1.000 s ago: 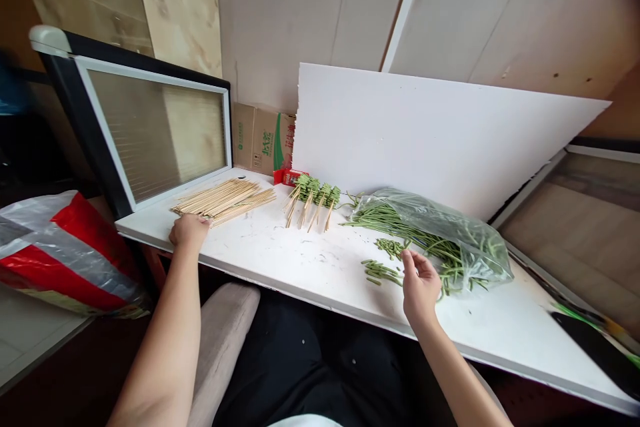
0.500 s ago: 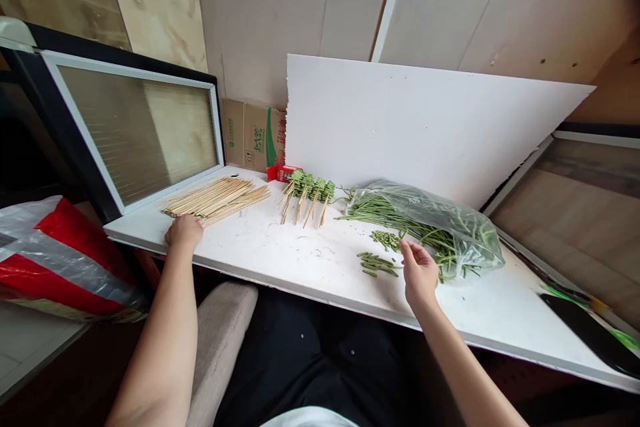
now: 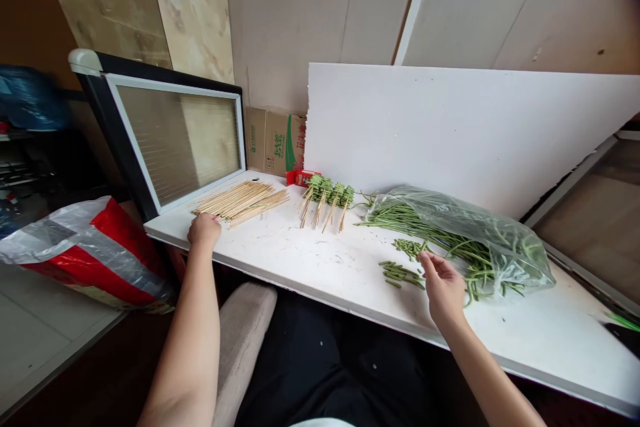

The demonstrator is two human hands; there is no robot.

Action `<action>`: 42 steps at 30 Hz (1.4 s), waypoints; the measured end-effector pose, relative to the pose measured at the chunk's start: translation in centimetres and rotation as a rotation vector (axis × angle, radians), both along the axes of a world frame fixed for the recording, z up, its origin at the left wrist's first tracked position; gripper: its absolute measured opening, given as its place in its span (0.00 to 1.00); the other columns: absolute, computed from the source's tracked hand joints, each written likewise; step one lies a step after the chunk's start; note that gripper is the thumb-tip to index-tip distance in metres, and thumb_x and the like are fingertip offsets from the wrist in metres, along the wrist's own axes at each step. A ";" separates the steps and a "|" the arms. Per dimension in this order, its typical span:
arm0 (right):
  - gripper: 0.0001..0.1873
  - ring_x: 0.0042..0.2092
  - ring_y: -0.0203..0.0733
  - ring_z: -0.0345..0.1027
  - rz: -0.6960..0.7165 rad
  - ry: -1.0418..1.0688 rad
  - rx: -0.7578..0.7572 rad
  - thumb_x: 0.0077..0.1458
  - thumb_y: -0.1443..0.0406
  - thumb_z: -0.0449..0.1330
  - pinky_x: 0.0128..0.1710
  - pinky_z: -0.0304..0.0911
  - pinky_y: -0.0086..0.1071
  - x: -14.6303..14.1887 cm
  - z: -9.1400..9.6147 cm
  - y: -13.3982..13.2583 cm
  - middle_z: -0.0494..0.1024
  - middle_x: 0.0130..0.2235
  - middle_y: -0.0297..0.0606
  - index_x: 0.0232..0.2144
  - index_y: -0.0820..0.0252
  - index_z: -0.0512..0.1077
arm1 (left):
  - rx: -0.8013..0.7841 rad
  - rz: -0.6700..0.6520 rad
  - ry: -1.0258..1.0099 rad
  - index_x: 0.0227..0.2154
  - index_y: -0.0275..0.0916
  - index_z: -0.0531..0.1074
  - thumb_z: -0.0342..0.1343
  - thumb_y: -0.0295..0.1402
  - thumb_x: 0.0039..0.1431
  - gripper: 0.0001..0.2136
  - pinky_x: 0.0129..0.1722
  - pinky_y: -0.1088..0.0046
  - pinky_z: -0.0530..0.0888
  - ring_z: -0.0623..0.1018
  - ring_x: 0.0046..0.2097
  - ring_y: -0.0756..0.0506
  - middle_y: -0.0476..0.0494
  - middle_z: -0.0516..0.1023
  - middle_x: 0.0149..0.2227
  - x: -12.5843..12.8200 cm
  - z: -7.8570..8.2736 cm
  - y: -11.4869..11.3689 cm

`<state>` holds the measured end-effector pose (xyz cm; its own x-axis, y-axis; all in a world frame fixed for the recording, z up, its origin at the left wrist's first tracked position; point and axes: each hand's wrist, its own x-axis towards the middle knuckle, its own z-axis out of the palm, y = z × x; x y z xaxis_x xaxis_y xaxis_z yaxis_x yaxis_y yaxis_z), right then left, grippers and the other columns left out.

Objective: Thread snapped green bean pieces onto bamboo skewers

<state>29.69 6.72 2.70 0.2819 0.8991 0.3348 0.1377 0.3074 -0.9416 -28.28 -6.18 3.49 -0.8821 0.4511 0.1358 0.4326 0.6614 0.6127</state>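
Note:
A pile of bamboo skewers [image 3: 240,201] lies on the left of the white tabletop. My left hand [image 3: 204,232] is closed at the pile's near ends; its own back hides most of its fingers. My right hand [image 3: 443,285] hovers beside the cut green bean pieces [image 3: 400,273], thumb and forefinger pinched together. Whatever sits at those fingertips is too small to make out. A second little heap of bean pieces [image 3: 407,248] is just behind. Several finished skewers threaded with green beans [image 3: 330,193] rest at the back middle. Long uncut beans [image 3: 415,223] stick out of a clear plastic bag [image 3: 520,247].
A framed glass panel [image 3: 175,140] stands at the left, with a cardboard box [image 3: 273,140] and a small red packet [image 3: 299,177] behind. A white board [image 3: 450,127] leans along the back. Below left is a red and silver bag [image 3: 120,253]; a grey armrest [image 3: 250,320] touches the table's front.
The view has turned left, so everything sits further right in the picture. Both hands stay at nearly the same places, at the skewers and by the bean pieces.

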 end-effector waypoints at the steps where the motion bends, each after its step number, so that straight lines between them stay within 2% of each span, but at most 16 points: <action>1: 0.29 0.40 0.48 0.74 0.001 -0.007 -0.003 0.47 0.44 0.70 0.42 0.65 0.39 0.0 0.0 -0.1 0.82 0.40 0.45 0.39 0.62 0.80 | 0.003 -0.001 0.000 0.45 0.37 0.81 0.58 0.36 0.58 0.15 0.49 0.50 0.76 0.80 0.49 0.26 0.25 0.82 0.48 0.1 0.0 0.0; 6: 0.30 0.39 0.49 0.74 0.011 -0.012 -0.025 0.46 0.43 0.70 0.41 0.66 0.39 -0.2 0.2 -0.3 0.83 0.40 0.45 0.39 0.61 0.80 | 0.016 -0.009 -0.006 0.43 0.36 0.82 0.59 0.36 0.56 0.14 0.49 0.52 0.76 0.80 0.49 0.27 0.24 0.82 0.47 0.3 -0.2 0.0; 11: 0.28 0.44 0.52 0.75 0.055 -0.049 -0.033 0.47 0.44 0.70 0.43 0.67 0.40 -0.3 0.1 -0.5 0.83 0.41 0.46 0.38 0.61 0.81 | 0.082 -0.039 -0.002 0.42 0.35 0.81 0.58 0.34 0.58 0.13 0.48 0.55 0.77 0.81 0.48 0.29 0.26 0.83 0.44 0.1 -0.1 -0.3; 14: 0.28 0.46 0.53 0.76 0.148 -0.040 -0.035 0.47 0.44 0.71 0.41 0.69 0.38 -0.5 0.3 -0.6 0.83 0.43 0.48 0.38 0.61 0.81 | 0.159 -0.081 0.025 0.43 0.35 0.81 0.55 0.34 0.62 0.13 0.49 0.63 0.77 0.82 0.47 0.35 0.31 0.84 0.44 0.3 1.0 -0.2; 17: 0.29 0.44 0.53 0.78 0.253 0.035 -0.063 0.43 0.46 0.74 0.38 0.71 0.38 -0.9 0.8 -1.0 0.84 0.41 0.49 0.39 0.62 0.81 | 0.259 -0.139 0.084 0.42 0.35 0.80 0.53 0.33 0.63 0.12 0.49 0.68 0.76 0.82 0.46 0.39 0.36 0.84 0.43 1.5 3.2 0.1; 21: 0.35 0.40 0.49 0.77 0.396 0.118 -0.072 0.41 0.48 0.76 0.35 0.71 0.37 -1.9 1.4 -1.9 0.83 0.39 0.44 0.49 0.57 0.79 | 0.406 -0.258 0.182 0.38 0.36 0.79 0.53 0.32 0.62 0.10 0.43 0.70 0.75 0.81 0.41 0.41 0.41 0.83 0.38 5.5 6.8 1.0; 24: 0.29 0.37 0.44 0.76 0.562 0.133 -0.129 0.43 0.47 0.75 0.34 0.71 0.36 -2.8 1.7 -3.0 0.83 0.45 0.43 0.45 0.55 0.82 | 0.472 -0.412 0.253 0.36 0.37 0.77 0.53 0.32 0.62 0.08 0.39 0.72 0.73 0.79 0.37 0.43 0.44 0.82 0.35 10.6 8.9 2.1; 26: 0.24 0.40 0.46 0.76 0.631 0.121 -0.154 0.46 0.47 0.74 0.36 0.72 0.37 -3.3 2.1 -4.1 0.83 0.45 0.44 0.40 0.56 0.83 | 0.511 -0.548 0.282 0.35 0.38 0.76 0.53 0.33 0.62 0.08 0.39 0.72 0.72 0.79 0.36 0.44 0.45 0.81 0.34 14.8 9.4 3.1; 27: 0.23 0.43 0.49 0.76 0.646 0.111 -0.145 0.47 0.47 0.73 0.38 0.72 0.38 -3.5 2.5 -4.6 0.84 0.45 0.45 0.39 0.56 0.83 | 0.530 -0.611 0.288 0.34 0.38 0.76 0.52 0.33 0.62 0.08 0.38 0.72 0.72 0.78 0.36 0.44 0.45 0.81 0.34 16.9 9.4 3.6; 30: 0.19 0.57 0.56 0.72 0.705 0.138 -0.104 0.49 0.48 0.72 0.46 0.72 0.42 -3.9 3.9 -6.2 0.79 0.56 0.46 0.35 0.54 0.83 | 0.524 -0.798 0.257 0.33 0.40 0.74 0.52 0.34 0.61 0.07 0.36 0.72 0.71 0.76 0.33 0.44 0.45 0.80 0.34 23.0 8.5 4.6; 33: 0.17 0.61 0.58 0.69 0.648 0.178 -0.046 0.52 0.49 0.71 0.51 0.72 0.46 -3.8 5.2 -6.9 0.78 0.58 0.44 0.38 0.51 0.83 | 0.479 -0.918 0.191 0.31 0.42 0.73 0.52 0.35 0.61 0.07 0.34 0.70 0.71 0.76 0.32 0.44 0.45 0.80 0.33 27.3 7.1 4.9; 35: 0.18 0.61 0.58 0.69 0.562 0.215 -0.014 0.53 0.48 0.70 0.53 0.70 0.50 -3.5 5.7 -6.9 0.79 0.56 0.42 0.41 0.50 0.83 | 0.445 -0.954 0.174 0.31 0.43 0.72 0.52 0.36 0.61 0.06 0.33 0.70 0.71 0.75 0.31 0.44 0.45 0.80 0.32 28.7 6.2 5.0; 38: 0.19 0.60 0.57 0.71 0.475 0.242 0.005 0.53 0.48 0.70 0.58 0.69 0.52 -3.0 5.8 -6.4 0.82 0.52 0.40 0.42 0.50 0.83 | 0.418 -0.988 0.176 0.31 0.44 0.72 0.52 0.36 0.61 0.06 0.33 0.69 0.71 0.74 0.30 0.44 0.46 0.79 0.32 29.5 5.2 5.2; 42: 0.19 0.54 0.55 0.76 0.410 0.227 0.025 0.52 0.48 0.70 0.52 0.73 0.48 -2.5 5.3 -5.7 0.84 0.49 0.40 0.41 0.51 0.84 | 0.375 -1.025 0.191 0.31 0.44 0.74 0.54 0.38 0.61 0.07 0.35 0.68 0.73 0.76 0.30 0.43 0.47 0.80 0.32 29.7 4.6 5.4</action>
